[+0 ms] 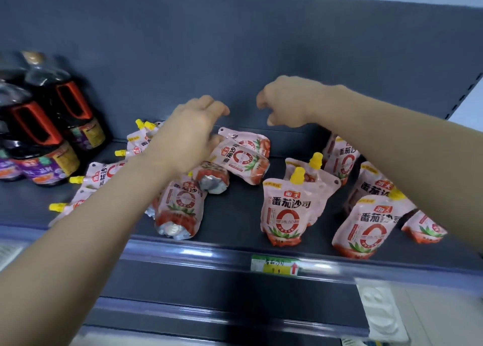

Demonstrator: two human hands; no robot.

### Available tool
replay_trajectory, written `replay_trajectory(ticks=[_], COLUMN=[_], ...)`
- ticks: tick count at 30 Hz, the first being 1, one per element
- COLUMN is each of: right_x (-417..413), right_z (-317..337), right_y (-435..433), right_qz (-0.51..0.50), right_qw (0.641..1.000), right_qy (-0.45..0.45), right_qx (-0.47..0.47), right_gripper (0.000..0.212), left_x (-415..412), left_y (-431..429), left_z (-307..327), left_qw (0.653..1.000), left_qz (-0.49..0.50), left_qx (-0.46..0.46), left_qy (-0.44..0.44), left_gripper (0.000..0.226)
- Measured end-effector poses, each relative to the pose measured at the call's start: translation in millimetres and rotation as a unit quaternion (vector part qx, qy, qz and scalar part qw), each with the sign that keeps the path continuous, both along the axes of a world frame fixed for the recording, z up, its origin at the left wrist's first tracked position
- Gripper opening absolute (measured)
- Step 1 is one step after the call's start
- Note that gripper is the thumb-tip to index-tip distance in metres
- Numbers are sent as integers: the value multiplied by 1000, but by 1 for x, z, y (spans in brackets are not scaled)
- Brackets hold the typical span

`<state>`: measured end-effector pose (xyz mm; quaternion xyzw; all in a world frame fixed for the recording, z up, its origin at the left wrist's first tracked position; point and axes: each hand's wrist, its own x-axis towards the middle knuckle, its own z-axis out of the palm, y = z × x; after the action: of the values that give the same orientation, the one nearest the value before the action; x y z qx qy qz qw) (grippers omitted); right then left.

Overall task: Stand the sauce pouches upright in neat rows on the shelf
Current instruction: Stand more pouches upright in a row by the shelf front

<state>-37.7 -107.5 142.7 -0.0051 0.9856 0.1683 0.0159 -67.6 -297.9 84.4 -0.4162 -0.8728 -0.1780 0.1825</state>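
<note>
Both hands are hovering empty, left hand and right hand loosely curled, over a shelf where pouches at right are standing while those at centre-left are lying toppled, awaiting righting.

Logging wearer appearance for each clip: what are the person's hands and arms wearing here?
Nothing shows: both forearms are bare to the frame edge, with no sleeves in view. The left hand and right hand have no gloves, and no watch, bracelet or ring shows.
</note>
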Motion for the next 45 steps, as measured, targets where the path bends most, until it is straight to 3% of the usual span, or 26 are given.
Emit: replay_trajectory(ticks=[13,19,22,27,35,42,45], right_x=[-127,-165,-176,-189,-192,-180,-173], right_z=[-63,-94,-108,-126,-131,-126,-133], right_y=[10,20,23,25,22,26,29], right_qz=[150,202,211,226,228,205,200], right_qw=[982,967,963,951,950,956,961], right_qy=[-111,-141,-158,-194,-180,-170,-160], right_qx=[33,63,61,86,115,122,102], right_gripper=[40,64,66,70,57,16,27], left_x=[-63,-88,-99,-105,-106,-109,-110], left_y=[14,45,58,84,92,94,98], left_z=[-52,-91,-102,-114,-122,-131,-134], left_qw=[984,961,950,932,914,908,911], left_qz=[132,175,203,266,319,306,298], left_qx=[-86,-88,-101,-186,-221,-214,-195], left_qy=[-81,-194,-214,-159,-122,-188,-207], left_gripper=[43,28,36,65,83,91,93])
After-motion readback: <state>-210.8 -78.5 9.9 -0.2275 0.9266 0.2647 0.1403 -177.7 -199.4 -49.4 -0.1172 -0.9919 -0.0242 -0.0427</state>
